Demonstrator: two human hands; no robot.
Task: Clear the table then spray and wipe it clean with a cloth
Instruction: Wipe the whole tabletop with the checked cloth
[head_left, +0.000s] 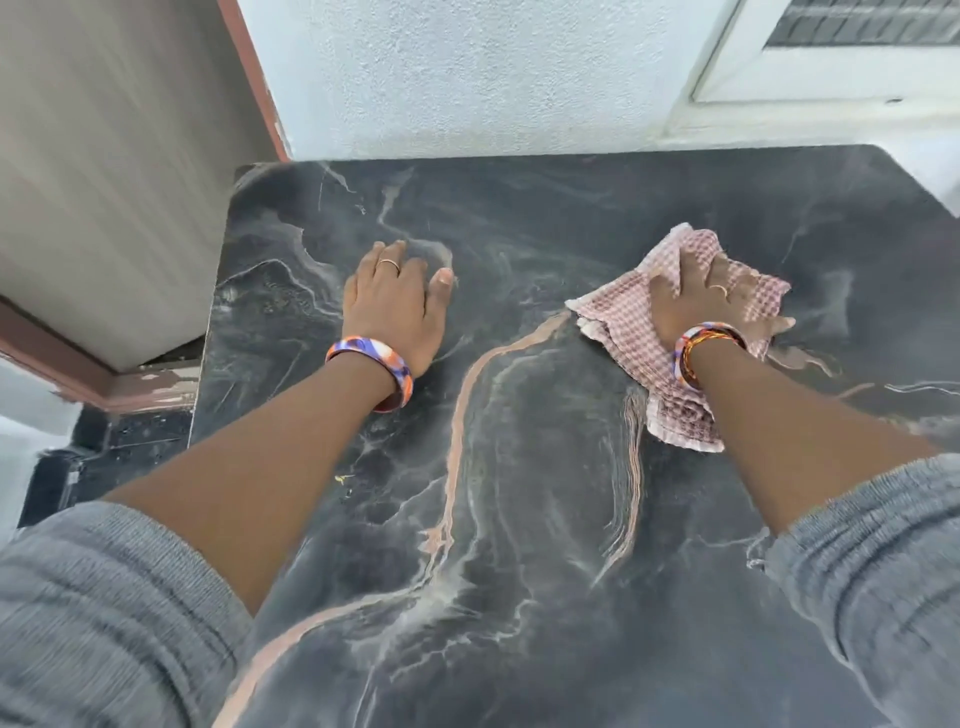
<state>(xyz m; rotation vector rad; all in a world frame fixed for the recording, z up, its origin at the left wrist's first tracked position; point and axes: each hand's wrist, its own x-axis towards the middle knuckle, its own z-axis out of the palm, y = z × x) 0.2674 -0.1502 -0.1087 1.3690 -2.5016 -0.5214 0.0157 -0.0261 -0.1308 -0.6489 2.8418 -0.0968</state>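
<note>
The table has a dark marble top with pale and pinkish veins, and nothing stands on it. A pink-and-white checked cloth lies crumpled on the right half of the top. My right hand presses flat on the cloth, fingers spread over it. My left hand rests palm down on the bare marble to the left of centre, fingers apart, holding nothing. Both wrists wear coloured bangles. No spray bottle is in view.
A white textured wall runs along the table's far edge. A grey door with a reddish frame stands at the left. A white window frame is at the upper right. Dark floor tiles show left of the table.
</note>
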